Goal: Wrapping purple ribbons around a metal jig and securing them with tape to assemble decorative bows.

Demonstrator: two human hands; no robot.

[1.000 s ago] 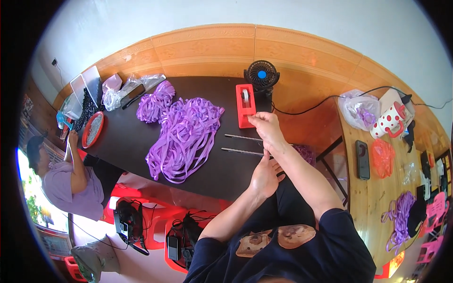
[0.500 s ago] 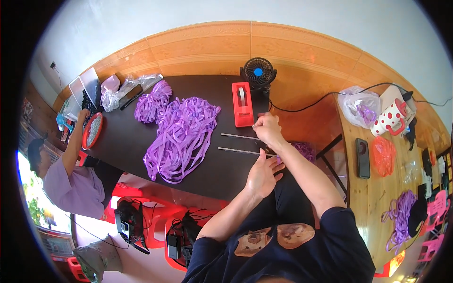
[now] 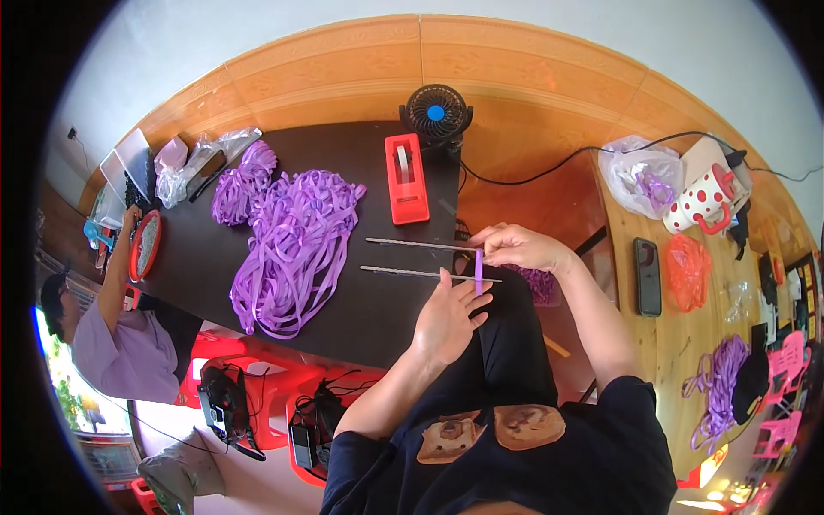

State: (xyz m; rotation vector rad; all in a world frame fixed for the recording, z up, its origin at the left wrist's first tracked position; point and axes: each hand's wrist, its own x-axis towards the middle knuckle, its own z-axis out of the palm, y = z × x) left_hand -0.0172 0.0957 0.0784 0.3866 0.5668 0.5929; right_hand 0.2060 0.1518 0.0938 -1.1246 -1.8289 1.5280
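Note:
Two thin metal rods, the far rod and the near rod, lie side by side and reach past the right end of the dark table. A purple ribbon runs across both near their right ends. At the far rod, my right hand has thumb and fingers pinched together on the ribbon. My left hand is palm up below the near rod, fingers spread, its fingertips close to the ribbon's lower end; whether they touch it I cannot tell.
A red tape dispenser and a small black fan stand beyond the rods. Heaped purple ribbon covers the table's middle. A co-worker reaches toward a red bowl. The wooden side table holds a phone and dotted cup.
My right hand has moved from beside the tape dispenser to the rods' right ends, and the ribbon now shows stretched across both rods. My left hand stays open below. The whole view has shifted.

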